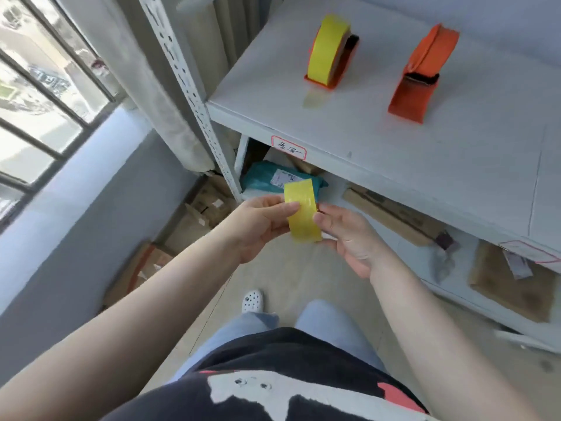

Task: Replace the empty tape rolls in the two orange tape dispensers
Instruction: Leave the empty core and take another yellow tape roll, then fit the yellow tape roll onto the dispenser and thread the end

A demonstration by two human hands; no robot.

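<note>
A yellow roll (303, 211) is held at 6 o'clock. On the shelf, one orange dispenser (332, 53) at 12 carries yellow tape; another (420, 75) at 1 stands empty.

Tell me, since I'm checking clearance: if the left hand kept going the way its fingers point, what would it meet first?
The yellow tape roll it already pinches; beyond that, likely the right hand on the roll's other side.

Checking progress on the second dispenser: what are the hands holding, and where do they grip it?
A yellow tape roll, pinched between both hands: left hand on its left side, right hand on its right.
</note>
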